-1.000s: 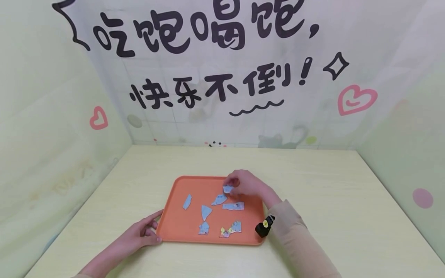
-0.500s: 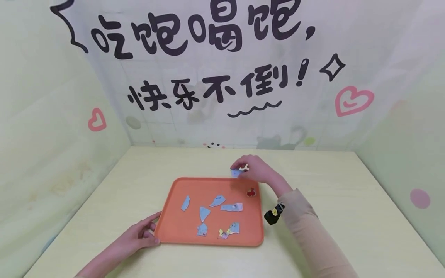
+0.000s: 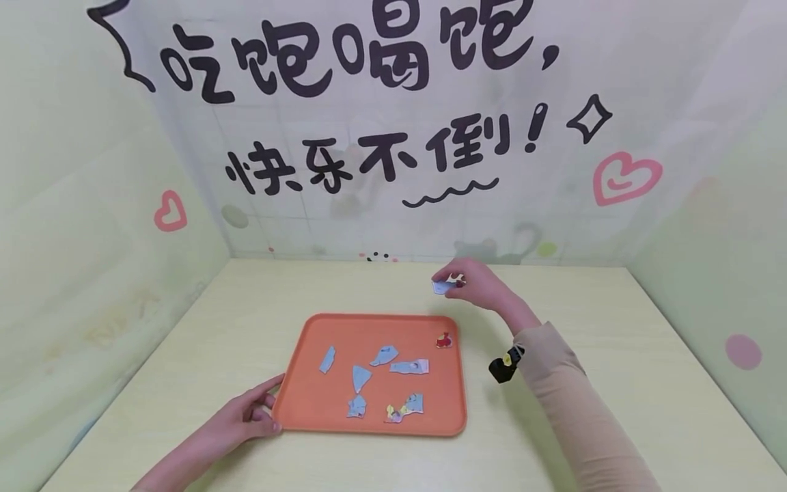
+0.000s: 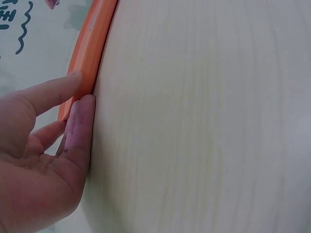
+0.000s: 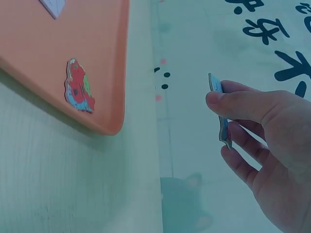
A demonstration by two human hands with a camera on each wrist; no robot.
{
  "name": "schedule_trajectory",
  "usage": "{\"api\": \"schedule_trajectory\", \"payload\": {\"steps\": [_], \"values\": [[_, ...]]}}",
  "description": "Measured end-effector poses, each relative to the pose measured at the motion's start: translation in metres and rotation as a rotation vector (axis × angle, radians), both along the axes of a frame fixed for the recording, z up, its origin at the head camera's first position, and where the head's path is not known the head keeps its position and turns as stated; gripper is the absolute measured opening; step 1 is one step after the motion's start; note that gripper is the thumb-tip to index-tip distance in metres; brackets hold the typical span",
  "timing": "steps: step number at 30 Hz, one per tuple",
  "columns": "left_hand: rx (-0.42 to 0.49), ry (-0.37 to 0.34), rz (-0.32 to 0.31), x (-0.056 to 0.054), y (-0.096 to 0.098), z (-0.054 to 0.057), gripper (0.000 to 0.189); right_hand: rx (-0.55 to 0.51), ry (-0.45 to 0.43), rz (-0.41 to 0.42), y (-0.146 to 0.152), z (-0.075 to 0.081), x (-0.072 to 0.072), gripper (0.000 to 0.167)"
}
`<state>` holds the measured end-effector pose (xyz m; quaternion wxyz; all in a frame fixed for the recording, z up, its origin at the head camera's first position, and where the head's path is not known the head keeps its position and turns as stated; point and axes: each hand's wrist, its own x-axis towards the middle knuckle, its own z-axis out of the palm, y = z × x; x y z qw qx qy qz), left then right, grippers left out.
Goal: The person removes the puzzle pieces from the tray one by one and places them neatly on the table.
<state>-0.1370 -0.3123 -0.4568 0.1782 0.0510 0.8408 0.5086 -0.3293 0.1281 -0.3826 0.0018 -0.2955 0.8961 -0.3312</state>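
My right hand (image 3: pixel 476 283) pinches a light-blue puzzle piece (image 3: pixel 440 288) between thumb and fingers, above the table behind the tray's far right corner. The right wrist view shows that piece (image 5: pixel 224 127) nearly edge-on. At the near left corner of the orange tray (image 3: pixel 295 420), my left hand (image 3: pixel 246 413) grips the rim. In the left wrist view, its thumb lies on the tray's side and its other fingers sit low by the tabletop. A red puzzle piece (image 3: pixel 443 340) lies in the tray's far right corner.
Several light-blue pieces lie spread on the tray, among them a triangular piece (image 3: pixel 361 378) and a long piece (image 3: pixel 408 367). A piece with yellow and pink (image 3: pixel 404 408) is near the front. A printed backdrop (image 3: pixel 369 225) rises behind the pale wooden table (image 3: pixel 553 410).
My right hand has lifted the light-blue piece off the tray and carried it back and right, past the rim. The red piece has come into sight. The left hand stays at its corner.
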Motion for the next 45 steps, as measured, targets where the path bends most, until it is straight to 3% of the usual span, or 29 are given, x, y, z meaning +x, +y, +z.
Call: {"api": "schedule_trajectory", "payload": {"steps": [11, 18, 24, 36, 45], "values": [[0.009, 0.0, 0.01, 0.002, 0.001, -0.001, 0.093, -0.047, 0.019, -0.043, 0.019, -0.015, -0.011, 0.031], [0.006, 0.002, 0.014, 0.002, 0.001, 0.001, 0.091, -0.047, 0.058, -0.112, 0.033, -0.038, -0.018, 0.031], [-0.001, 0.013, 0.009, 0.002, 0.0, 0.001, 0.09, -0.058, 0.059, -0.123, 0.043, -0.057, -0.019, 0.031], [0.018, -0.003, 0.017, 0.003, 0.002, 0.002, 0.09, -0.068, -0.139, -0.161, 0.056, -0.085, -0.013, 0.033], [0.033, 0.002, 0.013, 0.003, 0.0, -0.001, 0.09, -0.129, -0.2, -0.062, 0.061, -0.084, -0.013, 0.035]]}}
